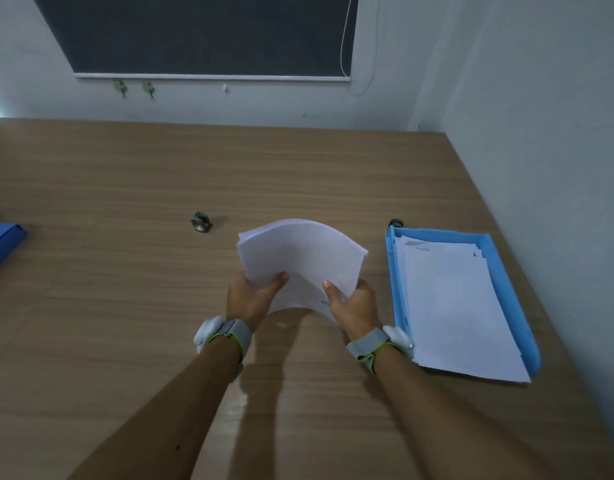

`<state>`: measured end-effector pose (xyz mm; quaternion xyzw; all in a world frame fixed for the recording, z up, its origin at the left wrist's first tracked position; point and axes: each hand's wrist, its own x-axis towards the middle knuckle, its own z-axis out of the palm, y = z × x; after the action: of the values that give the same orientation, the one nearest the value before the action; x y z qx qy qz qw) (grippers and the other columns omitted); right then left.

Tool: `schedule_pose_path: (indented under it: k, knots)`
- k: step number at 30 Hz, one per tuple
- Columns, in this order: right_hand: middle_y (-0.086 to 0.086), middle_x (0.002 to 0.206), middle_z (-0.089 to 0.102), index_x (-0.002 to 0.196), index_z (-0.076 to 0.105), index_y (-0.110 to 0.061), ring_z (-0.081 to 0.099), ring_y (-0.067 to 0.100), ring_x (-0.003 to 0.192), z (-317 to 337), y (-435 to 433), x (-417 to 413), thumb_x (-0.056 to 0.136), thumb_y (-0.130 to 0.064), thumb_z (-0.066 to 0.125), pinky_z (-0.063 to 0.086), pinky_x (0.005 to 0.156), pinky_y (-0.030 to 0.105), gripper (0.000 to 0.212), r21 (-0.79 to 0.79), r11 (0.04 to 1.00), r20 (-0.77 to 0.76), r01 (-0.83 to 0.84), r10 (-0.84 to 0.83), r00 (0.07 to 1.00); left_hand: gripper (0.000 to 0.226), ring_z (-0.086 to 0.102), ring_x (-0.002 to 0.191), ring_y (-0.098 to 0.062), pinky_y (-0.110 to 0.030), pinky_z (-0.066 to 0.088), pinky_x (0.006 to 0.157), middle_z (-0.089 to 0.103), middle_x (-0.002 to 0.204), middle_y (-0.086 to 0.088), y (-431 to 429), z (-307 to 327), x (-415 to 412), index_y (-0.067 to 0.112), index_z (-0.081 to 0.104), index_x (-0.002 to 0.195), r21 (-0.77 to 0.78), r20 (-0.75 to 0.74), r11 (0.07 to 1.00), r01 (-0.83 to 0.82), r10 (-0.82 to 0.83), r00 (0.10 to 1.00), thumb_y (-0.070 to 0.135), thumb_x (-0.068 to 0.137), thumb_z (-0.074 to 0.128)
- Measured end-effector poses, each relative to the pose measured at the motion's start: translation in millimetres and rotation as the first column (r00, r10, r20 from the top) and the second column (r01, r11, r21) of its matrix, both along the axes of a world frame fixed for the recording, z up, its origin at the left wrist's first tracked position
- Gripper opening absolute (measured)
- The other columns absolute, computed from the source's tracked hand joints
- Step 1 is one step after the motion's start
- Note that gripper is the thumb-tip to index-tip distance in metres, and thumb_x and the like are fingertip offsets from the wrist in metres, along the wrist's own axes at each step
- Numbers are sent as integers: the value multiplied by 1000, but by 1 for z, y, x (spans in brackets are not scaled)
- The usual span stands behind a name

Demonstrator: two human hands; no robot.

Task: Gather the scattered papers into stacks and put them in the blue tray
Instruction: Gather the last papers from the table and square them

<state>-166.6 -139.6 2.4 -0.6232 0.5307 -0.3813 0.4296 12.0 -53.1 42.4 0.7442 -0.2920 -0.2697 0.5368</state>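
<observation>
A stack of white papers (300,258) is held above the middle of the wooden table, bowed upward and lifted off the surface. My left hand (250,296) grips its near left corner, thumb on top. My right hand (354,306) grips its near right corner, thumb on top. The blue tray (395,271) lies on the table to the right of my hands. It holds a pile of white sheets (458,306) whose near edge sticks out past the tray's front.
A small dark metal clip (201,222) sits on the table behind and left of the stack; another dark clip (396,223) lies at the tray's far left corner. A blue folder (0,244) is at the left edge. Walls close the table's back and right.
</observation>
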Motion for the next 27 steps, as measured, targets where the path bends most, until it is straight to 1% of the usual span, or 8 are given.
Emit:
schedule_pose_path:
  k: [2, 7, 11, 14, 17, 22, 25, 27]
  knots:
    - [-14, 69, 68, 73, 65, -25, 69, 7, 67, 7, -3, -1, 75, -34, 79, 56, 58, 24, 16, 7, 1000, 4, -11, 11, 1000, 29, 70, 72, 12, -24, 60, 68, 73, 70, 28, -2, 10, 2, 43, 73, 74, -18, -7, 1000, -16, 16, 1000, 51, 56, 94]
    - [-23, 63, 65, 67, 64, -32, 66, -6, 62, 22, -14, 4, 75, -34, 78, 48, 46, 11, 16, -14, 999, 56, -34, 35, 998, 36, 72, 73, 7, -25, 61, 64, 76, 79, 24, -15, 31, 5, 47, 74, 78, -62, 4, 998, -28, 29, 1000, 63, 51, 92]
    - [-14, 70, 68, 73, 65, -24, 71, 15, 72, 8, -7, -1, 79, -28, 77, 57, 60, 27, 13, 35, 999, 52, -16, 14, 999, 31, 74, 86, -19, -44, 60, 79, 78, 91, -1, -5, 13, 0, 19, 76, 99, 42, 66, 999, 10, -12, 998, 36, 76, 87]
    - [-26, 70, 62, 82, 69, -20, 65, -6, 62, 16, -10, 8, 80, -26, 76, 49, 50, 8, 10, -1, 1000, 83, 4, -4, 997, 38, 72, 84, -25, -47, 59, 73, 76, 94, -21, -17, 22, 3, 0, 77, 99, 86, 163, 996, 1, -15, 986, 35, 84, 80]
    - [-17, 75, 64, 94, 72, -10, 59, -20, 60, 35, -20, 17, 81, -22, 76, 42, 49, -1, 18, -59, 996, 134, 64, -56, 989, 42, 67, 75, -20, -48, 57, 66, 75, 87, -24, -32, 41, 6, -3, 77, 93, 51, 178, 998, -21, 12, 984, 38, 85, 79]
    - [-4, 82, 70, 95, 73, -7, 70, 12, 77, 15, -6, 2, 84, -26, 73, 54, 65, 21, 22, -1, 1000, 29, 19, -19, 999, 34, 71, 83, -23, -33, 51, 61, 75, 83, -16, -3, 5, -3, 1, 76, 91, 136, 152, 991, -7, -14, 988, 34, 86, 78]
    - [-22, 67, 67, 78, 71, -19, 72, 14, 72, 0, 0, -14, 83, -26, 73, 49, 54, 11, 9, 61, 998, 25, 13, -15, 1000, 31, 73, 83, -29, -35, 51, 60, 71, 76, -8, 12, -18, -11, 4, 75, 86, 210, 144, 977, 45, -76, 987, 34, 88, 76]
    - [-23, 74, 68, 86, 71, -23, 71, 11, 79, 11, -11, -28, 85, -21, 72, 50, 61, 8, 2, 16, 1000, 61, 11, -12, 998, 33, 73, 81, -31, -44, 56, 65, 74, 79, -11, 1, -18, -15, 3, 75, 86, 191, 163, 979, 77, -109, 981, 35, 89, 74]
